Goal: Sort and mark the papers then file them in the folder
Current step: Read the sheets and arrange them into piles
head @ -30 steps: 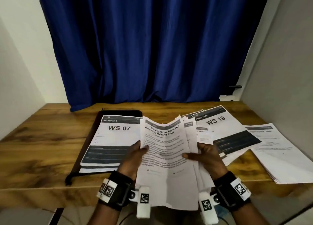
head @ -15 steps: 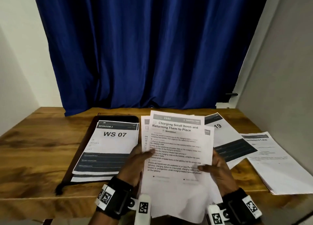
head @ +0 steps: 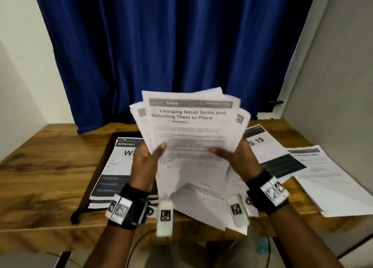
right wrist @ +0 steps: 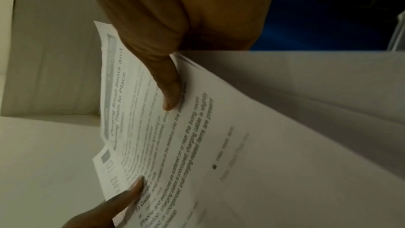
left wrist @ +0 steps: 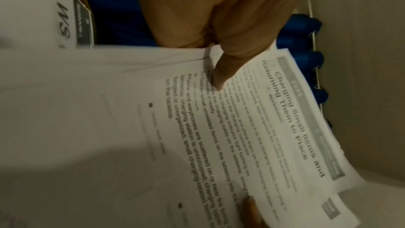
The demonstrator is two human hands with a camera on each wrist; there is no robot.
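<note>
Both hands — left hand (head: 144, 160), right hand (head: 240, 158) — pinch the fanned papers (head: 191, 130) — light, floppy, slippery; best held at the side edges.

I see white papers (head: 189, 138) with black print and a grey header band, a deep blue curtain (head: 171, 45), a brown wood-grain table (head: 40, 166), a black folder (head: 105, 158) under white sheets (head: 119, 166) with dark bands, and black wristbands (head: 131, 205) carrying black-and-white square-patterned tags
</note>
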